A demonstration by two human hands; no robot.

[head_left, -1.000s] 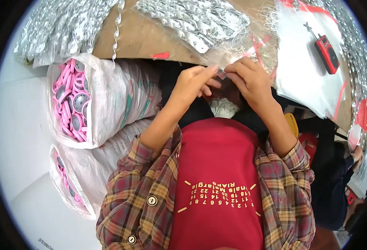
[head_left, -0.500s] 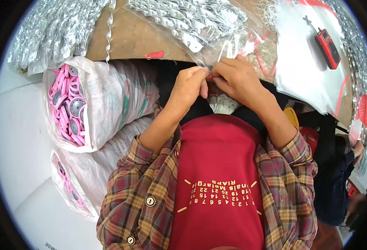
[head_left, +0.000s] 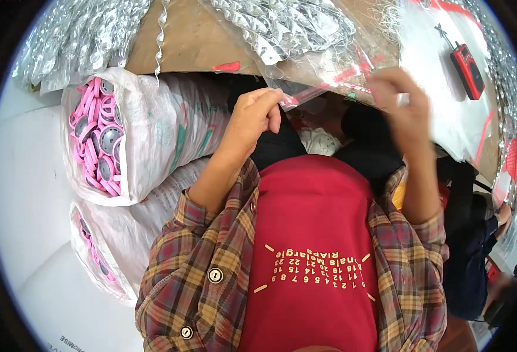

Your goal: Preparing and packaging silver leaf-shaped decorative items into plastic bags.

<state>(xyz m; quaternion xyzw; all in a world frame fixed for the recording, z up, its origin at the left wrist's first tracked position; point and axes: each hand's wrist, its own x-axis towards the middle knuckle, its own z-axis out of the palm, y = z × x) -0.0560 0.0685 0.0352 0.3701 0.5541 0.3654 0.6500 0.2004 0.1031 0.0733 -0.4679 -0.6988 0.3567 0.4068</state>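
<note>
My left hand (head_left: pixel 251 120) pinches the near corner of a clear plastic bag (head_left: pixel 305 69) at the table's front edge. Silver twisted spiral strips (head_left: pixel 287 26) lie inside the bag with thin pale strings. A red band (head_left: pixel 329 85) along the bag's mouth runs from my left fingertips toward my right hand (head_left: pixel 402 111). That hand is raised at the band's far end, and motion smears its fingers, so whether it grips anything cannot be made out.
A red radio (head_left: pixel 468 70) lies on stacked clear bags (head_left: pixel 425 76) at right. More silver spirals (head_left: pixel 82 38) are heaped at the far left. Below them, a white sack (head_left: pixel 150 117) holds pink-and-grey wheels (head_left: pixel 110 139). At far right, another person's hand (head_left: pixel 504 214) shows.
My hands were together at the bag's edge; the right has swept away to the right. The red band now shows stretched out between them, while the left has moved slightly left.
</note>
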